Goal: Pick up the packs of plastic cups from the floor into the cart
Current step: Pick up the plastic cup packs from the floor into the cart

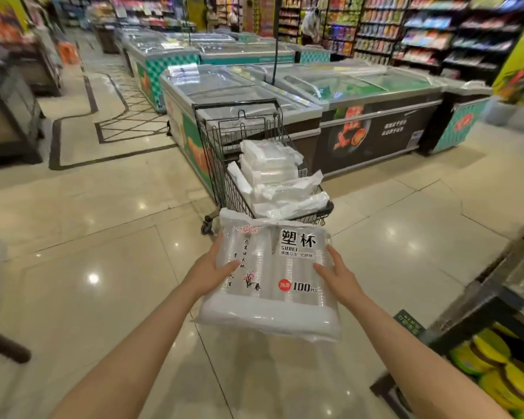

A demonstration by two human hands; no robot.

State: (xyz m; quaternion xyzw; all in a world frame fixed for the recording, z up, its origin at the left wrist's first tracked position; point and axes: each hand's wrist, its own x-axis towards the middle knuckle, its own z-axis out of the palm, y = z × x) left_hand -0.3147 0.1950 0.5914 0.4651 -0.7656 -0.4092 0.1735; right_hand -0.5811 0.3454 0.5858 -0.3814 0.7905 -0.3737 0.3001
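Note:
A clear pack of plastic cups [273, 276] with black lettering and "100 pcs" on it is held up in front of me, above the floor. My left hand [214, 267] grips its left side and my right hand [338, 275] grips its right side. Just beyond the pack stands a black wire shopping cart [215, 164]. Several more packs of plastic cups [276, 179] are piled inside its basket, reaching above the rim.
Chest freezers [375, 116] stand right behind the cart and run back to the left. A low shelf with yellow goods [493, 361] is at my right. Stocked shelves [421, 34] line the far right, where a person [310, 24] stands. Glossy tiled floor [103, 252] spreads to the left.

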